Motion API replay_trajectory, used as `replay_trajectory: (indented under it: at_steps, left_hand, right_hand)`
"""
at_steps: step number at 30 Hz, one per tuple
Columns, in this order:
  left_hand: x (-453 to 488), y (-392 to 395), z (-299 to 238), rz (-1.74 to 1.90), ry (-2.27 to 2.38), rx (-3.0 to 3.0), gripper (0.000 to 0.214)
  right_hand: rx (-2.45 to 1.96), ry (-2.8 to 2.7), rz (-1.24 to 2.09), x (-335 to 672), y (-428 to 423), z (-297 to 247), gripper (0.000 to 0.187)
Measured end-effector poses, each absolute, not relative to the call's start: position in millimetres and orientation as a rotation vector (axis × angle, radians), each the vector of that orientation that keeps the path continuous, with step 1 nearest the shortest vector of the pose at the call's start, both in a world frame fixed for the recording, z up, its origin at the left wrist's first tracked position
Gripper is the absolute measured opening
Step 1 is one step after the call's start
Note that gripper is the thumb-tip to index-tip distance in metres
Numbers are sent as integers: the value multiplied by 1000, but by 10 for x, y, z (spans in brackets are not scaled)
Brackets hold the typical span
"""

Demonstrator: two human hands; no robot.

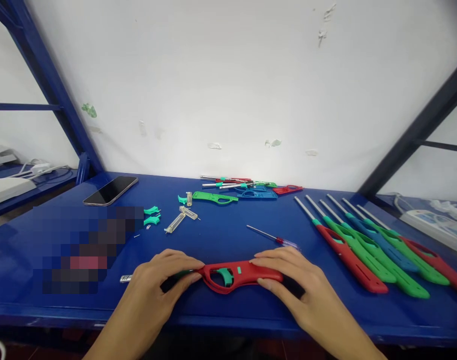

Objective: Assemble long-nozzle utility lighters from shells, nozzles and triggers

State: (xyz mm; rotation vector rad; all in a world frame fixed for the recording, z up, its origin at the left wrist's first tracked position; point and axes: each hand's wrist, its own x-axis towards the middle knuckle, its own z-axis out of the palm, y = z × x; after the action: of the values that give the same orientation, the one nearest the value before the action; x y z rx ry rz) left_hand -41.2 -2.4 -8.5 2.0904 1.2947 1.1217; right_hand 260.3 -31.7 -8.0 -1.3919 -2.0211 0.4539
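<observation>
A red utility lighter (247, 274) lies level across both hands near the table's front edge, its green trigger (225, 276) showing in the loop. My left hand (164, 275) pinches its neck end between thumb and fingers. The lighter's metal tip (125, 278) sticks out beyond that hand. My right hand (292, 277) grips the handle's other end, thumb below and fingers on top. Just behind the right hand rests a screwdriver (273, 237) with a clear and red handle.
Several whole lighters (374, 250) lie in a slanted row at right. Loose casings (215, 198), clear fuel tanks (174, 223) and green triggers (151, 219) are scattered behind my hands. A phone (111, 191) lies at back left. A pixelated patch hides part of the left side.
</observation>
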Motion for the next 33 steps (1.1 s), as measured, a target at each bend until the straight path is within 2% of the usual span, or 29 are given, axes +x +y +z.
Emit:
replay_trajectory:
  at_steps: [33]
  left_hand:
    - [-404, -72, -94, 1105, 1286, 2205, 14]
  right_hand:
    - [-1339, -2092, 437, 2608, -303, -71, 24]
